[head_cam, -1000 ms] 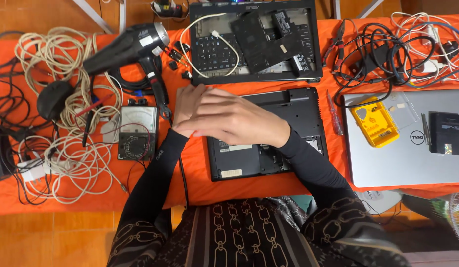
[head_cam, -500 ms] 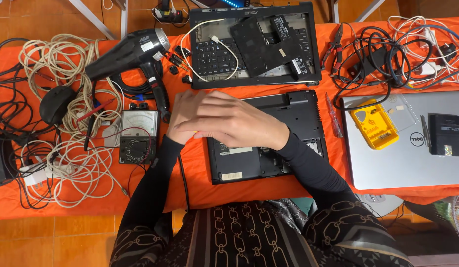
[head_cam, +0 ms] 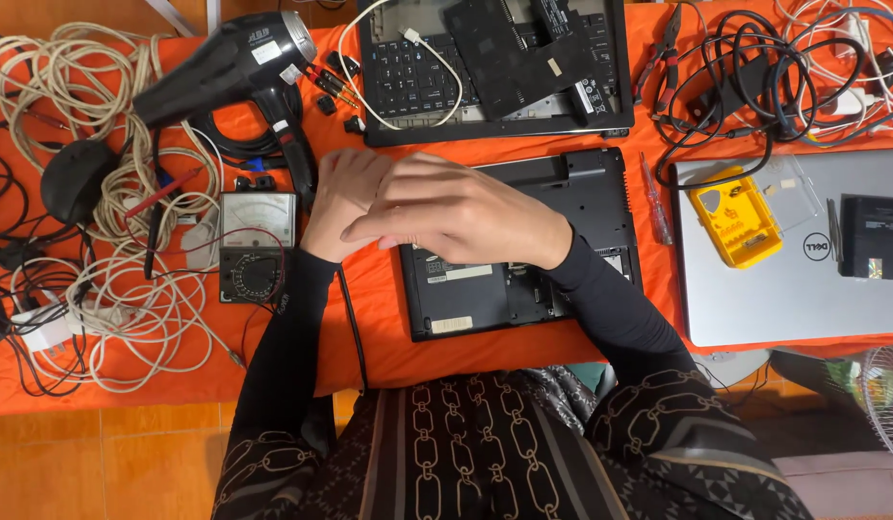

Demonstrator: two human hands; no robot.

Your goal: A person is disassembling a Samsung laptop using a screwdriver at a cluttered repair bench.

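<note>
The right hand (head_cam: 465,217) lies across the left hand (head_cam: 345,202) above the left edge of an upturned black laptop base (head_cam: 523,250), which sits at the middle of the orange-covered counter (head_cam: 369,337). The right hand's fingers are stretched flat and together, pointing toward 9 o'clock, resting on the left wrist and gripping nothing. The left hand is loosely curled beneath it; whether it holds anything cannot be told, since the right hand covers its palm. Both hands hide the laptop base's upper left corner.

At 12 o'clock from the hands lies an opened black laptop (head_cam: 494,67) with its keyboard showing, a loose black panel and a white cable (head_cam: 408,77) draped over it. At 10 o'clock a black hair dryer (head_cam: 230,63) lies on its side, its handle reaching down to just beside the left hand. At 9 o'clock, near the left wrist, sits an analog multimeter (head_cam: 257,246) with its red lead trailing. Farther toward 9 o'clock a tangle of white cords (head_cam: 109,289) spreads over the cloth.

At 3 o'clock a red-handled screwdriver (head_cam: 653,207) lies just beside the laptop base. Beyond it a closed silver laptop (head_cam: 793,260) carries a yellow bit holder (head_cam: 735,217) and a small black box (head_cam: 875,236). At 2 o'clock black cables (head_cam: 745,67) are heaped, with pliers (head_cam: 670,43) beside them.
</note>
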